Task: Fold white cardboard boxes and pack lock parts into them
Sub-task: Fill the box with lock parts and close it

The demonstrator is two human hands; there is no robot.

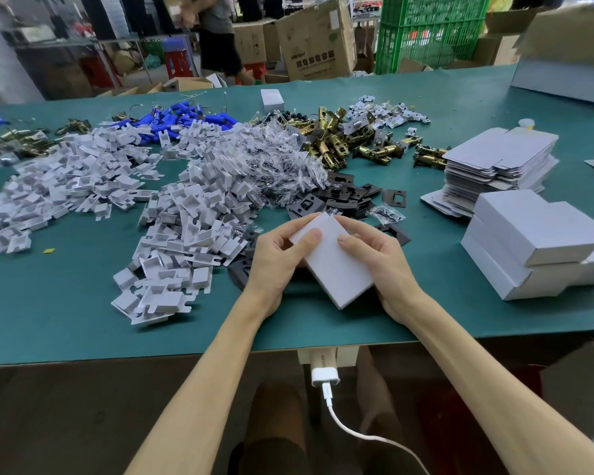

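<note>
Head view, and the only writing on offer is dark print on the big brown carton (pixel 318 46) beyond the table, too blurred for me to read, though it looks like a row of characters under a small logo. I'm working over a teal mat table (pixel 83 303), in a cluttered workshop with a green plastic crate (pixel 429 32) stacked behind it. My left hand (pixel 275 265) and right hand (pixel 378 265) both clamp the closed white box (pixel 333 262), thumbs pressed on its smooth top face, fingers wrapped under its edges; it sits tilted just above the near middle of the mat. Left of it sprawls a heap of white notched cardboard inserts (pixel 172 228), matte and angular. Past my fingers lie flat black strike plates (pixel 350 197), then crinkly clear screw bags (pixel 278 162), then shiny brass latch bolts (pixel 336 145) and blue key tags (pixel 182 120). On my right, finished white boxes (pixel 542 241) stack up, with a pile of flat unfolded box blanks (pixel 501 159) just behind them. A white charger plug (pixel 324 377) hangs under the table edge.
</note>
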